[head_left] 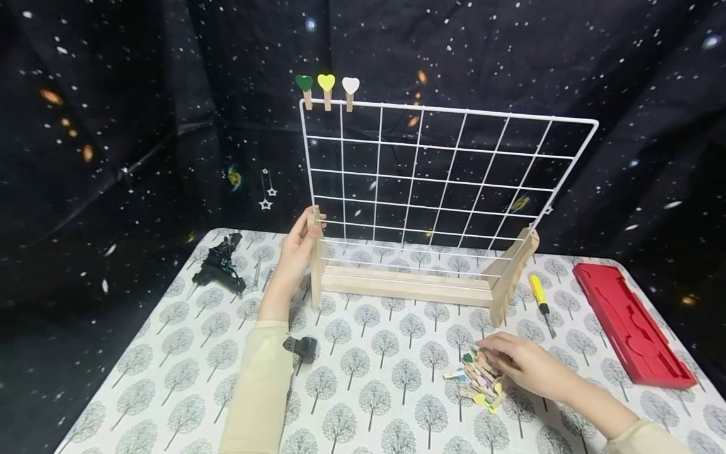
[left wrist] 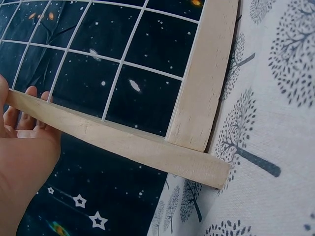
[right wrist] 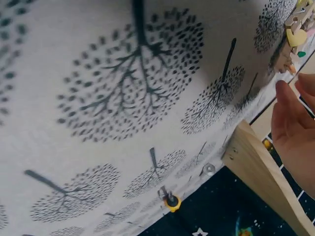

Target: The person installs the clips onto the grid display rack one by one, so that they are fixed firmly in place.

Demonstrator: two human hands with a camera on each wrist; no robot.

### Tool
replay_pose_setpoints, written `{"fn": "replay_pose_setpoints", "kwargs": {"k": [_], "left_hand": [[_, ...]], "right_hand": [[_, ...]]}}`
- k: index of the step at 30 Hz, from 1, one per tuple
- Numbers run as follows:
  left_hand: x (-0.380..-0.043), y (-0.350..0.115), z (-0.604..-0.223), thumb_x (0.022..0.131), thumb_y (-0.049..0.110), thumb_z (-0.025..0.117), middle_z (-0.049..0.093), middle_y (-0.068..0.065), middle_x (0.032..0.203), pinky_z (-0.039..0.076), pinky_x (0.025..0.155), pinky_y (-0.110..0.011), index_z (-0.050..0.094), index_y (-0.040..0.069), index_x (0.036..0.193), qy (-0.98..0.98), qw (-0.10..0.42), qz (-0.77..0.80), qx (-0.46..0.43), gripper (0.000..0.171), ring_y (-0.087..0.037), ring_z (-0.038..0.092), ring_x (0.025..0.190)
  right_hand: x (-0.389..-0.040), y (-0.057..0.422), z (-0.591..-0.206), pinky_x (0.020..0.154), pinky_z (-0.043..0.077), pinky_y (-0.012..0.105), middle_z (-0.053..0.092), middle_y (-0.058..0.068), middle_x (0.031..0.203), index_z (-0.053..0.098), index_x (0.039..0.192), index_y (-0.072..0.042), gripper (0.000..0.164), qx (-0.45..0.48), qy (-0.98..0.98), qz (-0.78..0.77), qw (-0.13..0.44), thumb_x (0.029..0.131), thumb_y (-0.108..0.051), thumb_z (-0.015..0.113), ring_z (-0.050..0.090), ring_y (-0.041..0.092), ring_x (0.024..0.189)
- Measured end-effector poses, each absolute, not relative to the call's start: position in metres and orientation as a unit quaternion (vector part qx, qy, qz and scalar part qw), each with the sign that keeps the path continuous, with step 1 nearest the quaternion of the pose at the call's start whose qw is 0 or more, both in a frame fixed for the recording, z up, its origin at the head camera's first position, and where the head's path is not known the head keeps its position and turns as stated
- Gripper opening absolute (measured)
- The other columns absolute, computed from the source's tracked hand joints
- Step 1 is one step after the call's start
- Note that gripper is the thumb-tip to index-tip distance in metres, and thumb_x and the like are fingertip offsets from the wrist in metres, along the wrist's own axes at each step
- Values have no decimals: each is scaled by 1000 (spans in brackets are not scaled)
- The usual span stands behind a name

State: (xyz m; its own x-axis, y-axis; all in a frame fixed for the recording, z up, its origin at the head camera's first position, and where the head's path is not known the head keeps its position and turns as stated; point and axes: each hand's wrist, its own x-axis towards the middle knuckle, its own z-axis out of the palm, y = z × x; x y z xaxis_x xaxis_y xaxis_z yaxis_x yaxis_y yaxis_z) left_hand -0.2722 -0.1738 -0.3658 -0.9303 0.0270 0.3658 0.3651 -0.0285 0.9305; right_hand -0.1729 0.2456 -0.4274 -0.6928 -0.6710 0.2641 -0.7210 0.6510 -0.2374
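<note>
A white wire grid (head_left: 454,111) leans back in a wooden stand (head_left: 408,287). Along its top bar, at the left end, three small clothespins are clipped: one with a green heart (head_left: 304,82), one yellow (head_left: 326,82), one white (head_left: 350,85). My left hand (head_left: 296,243) grips the upper part of the left wooden side piece (left wrist: 123,137), fingers wrapped behind it. My right hand (head_left: 530,366) is at a loose pile of heart clothespins (head_left: 479,384) in front of the stand's right end, fingers bent loosely over its edge. No clothespin shows clearly between the fingertips.
Right of the stand lie a yellow-handled screwdriver (head_left: 537,290) and a red tray (head_left: 652,353) with moulded recesses. On the left are a black tool (head_left: 218,265) and a small black object (head_left: 303,347) beside my left sleeve. A dark starry cloth (head_left: 142,189) hangs behind the table.
</note>
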Motion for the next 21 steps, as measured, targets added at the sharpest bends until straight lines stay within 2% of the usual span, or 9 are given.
{"fn": "replay_pose_setpoints", "kwargs": {"k": [7,14,21], "left_hand": [[-274,-173,-367,91,31,40,45,-3,128,27,104,-37,25,18,137,-690,122,-699,-142,50,-23,38,121],[-274,-172,-366,91,32,41,45,-1,129,27,103,-36,25,21,137,-687,121,-702,-143,49,-24,37,121],[-272,-173,-366,91,32,41,45,-2,129,27,103,-36,25,22,137,-688,117,-703,-136,49,-19,39,120]], "right_hand": [[-182,247,-434,56,46,14,56,-8,84,62,99,-10,29,408,-891,194,52,72,0,65,48,-2,68],[-185,251,-434,55,44,15,52,-15,76,60,94,-16,23,384,-903,194,23,73,-7,66,46,-5,65],[-184,250,-427,56,49,19,59,-15,73,59,92,-18,15,349,-911,217,-25,78,-11,63,54,-4,65]]}}
